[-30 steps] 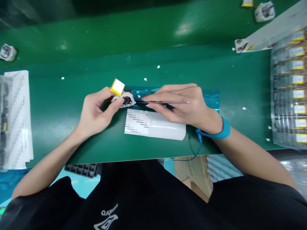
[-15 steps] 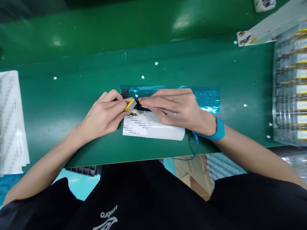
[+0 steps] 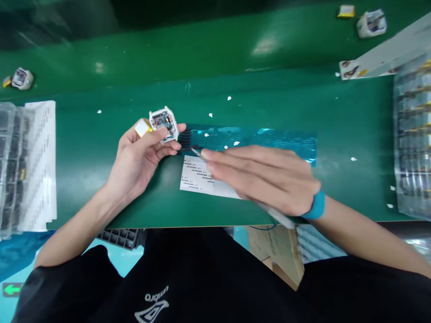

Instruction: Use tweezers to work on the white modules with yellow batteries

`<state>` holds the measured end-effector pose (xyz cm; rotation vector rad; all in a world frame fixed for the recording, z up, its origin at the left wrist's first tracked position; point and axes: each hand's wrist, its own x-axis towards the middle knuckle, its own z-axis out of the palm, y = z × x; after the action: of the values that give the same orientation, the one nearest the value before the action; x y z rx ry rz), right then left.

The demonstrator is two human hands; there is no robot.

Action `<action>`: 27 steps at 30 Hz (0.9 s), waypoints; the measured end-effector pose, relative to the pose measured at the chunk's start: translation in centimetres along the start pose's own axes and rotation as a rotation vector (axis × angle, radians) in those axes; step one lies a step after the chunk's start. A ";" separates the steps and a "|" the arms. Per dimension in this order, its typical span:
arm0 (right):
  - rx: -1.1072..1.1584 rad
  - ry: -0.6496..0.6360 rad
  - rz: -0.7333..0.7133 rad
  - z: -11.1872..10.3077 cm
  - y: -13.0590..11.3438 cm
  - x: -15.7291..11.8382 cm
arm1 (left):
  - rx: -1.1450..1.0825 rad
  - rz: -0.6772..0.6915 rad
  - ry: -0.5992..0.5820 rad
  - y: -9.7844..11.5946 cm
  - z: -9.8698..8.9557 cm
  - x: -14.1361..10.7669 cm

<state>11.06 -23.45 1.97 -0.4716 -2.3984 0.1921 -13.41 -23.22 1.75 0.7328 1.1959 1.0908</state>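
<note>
My left hand (image 3: 134, 163) is closed around a white watch case (image 3: 164, 124), its circuit board facing up under my thumb. A small silver battery with yellow edges (image 3: 143, 128) rests against the same hand, just left of the case. In my right hand (image 3: 266, 177) are slim metal tweezers (image 3: 278, 216), their pointed tip over the left end of a blue film strip (image 3: 283, 139). Small black strips (image 3: 186, 139) lie in a row on that end. Under the right hand, partly hidden, is a white printed backing sheet (image 3: 197, 177).
At right stand stacked clear trays (image 3: 412, 148) and a white box (image 3: 370, 58). On the left are printed sheets (image 3: 40, 166) and more clear trays (image 3: 10, 170). Other watch cases (image 3: 372, 23) sit at the back. White specks dot the green table (image 3: 107, 152).
The left hand has turned palm-up and moved left, bringing the watch case and battery into view. The right hand has shifted right and slightly toward me, still with the tweezers. The view has shifted slightly.
</note>
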 end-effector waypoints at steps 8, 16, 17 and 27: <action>-0.130 -0.043 -0.118 1.4 0.2 0.0 | -0.016 -0.127 0.041 -0.8 0.7 -0.6; -0.201 -0.018 -0.156 2.0 -0.1 0.0 | 0.003 -0.070 0.023 -1.1 0.9 -0.9; -0.207 -0.023 -0.156 2.0 -0.2 0.0 | 0.002 -0.066 0.020 -1.1 0.9 -1.0; -0.039 -0.021 -0.052 2.0 -0.4 0.1 | 0.068 0.022 0.003 -1.7 0.9 -1.4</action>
<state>9.58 -23.80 0.57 -0.4271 -2.4354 0.1277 -12.08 -25.00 0.97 0.7986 1.2354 1.0742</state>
